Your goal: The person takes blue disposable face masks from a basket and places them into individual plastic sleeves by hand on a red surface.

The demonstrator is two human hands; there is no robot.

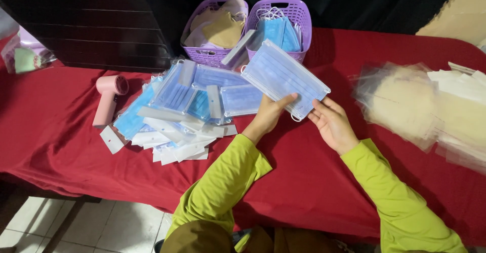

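A light blue pleated face mask (283,76) is held up over the red tablecloth (314,182). My left hand (268,116) pinches its lower edge with thumb on top. My right hand (331,124) supports the mask's lower right corner with fingers under it. Both sleeves are lime green. Left of my hands lies a heap of bagged blue masks (187,101) in clear sleeves with white flaps.
Two purple baskets stand at the back: the left basket (210,55) holds beige masks, the right basket (301,17) blue ones. A pink handheld device (107,98) lies at the left. Clear empty sleeves (425,106) are piled at the right. A dark box (91,30) stands behind.
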